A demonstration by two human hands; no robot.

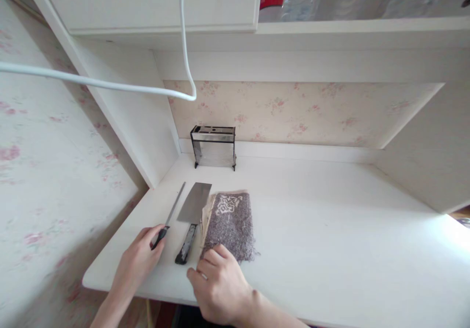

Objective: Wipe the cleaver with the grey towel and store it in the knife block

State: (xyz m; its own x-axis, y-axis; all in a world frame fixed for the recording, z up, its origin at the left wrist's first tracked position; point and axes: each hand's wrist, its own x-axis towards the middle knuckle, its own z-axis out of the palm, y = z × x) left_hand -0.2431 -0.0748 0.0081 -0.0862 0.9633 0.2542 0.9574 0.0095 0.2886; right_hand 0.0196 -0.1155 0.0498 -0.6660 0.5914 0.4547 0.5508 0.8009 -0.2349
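My left hand [141,254] is closed around the black handle of a sharpening steel [175,204], whose thin grey rod points away over the table. Just right of it lies a cleaver [194,203] with a broad grey blade and a worn black handle. A folded grey-brown towel [231,227] with a pale pattern rests beside the cleaver, its left edge close against the blade. At the towel's near edge, my right hand [220,281] has its fingers curled and closed on the cloth; the fingertips are partly hidden.
A knife block [213,147] with a slotted metal top stands at the back of the white table [312,230]. A white cable [128,87] hangs across the upper left. Overhead, a shelf [348,27] holds plastic-wrapped bottles. Side panels and a floral wall [33,171] bound the space.
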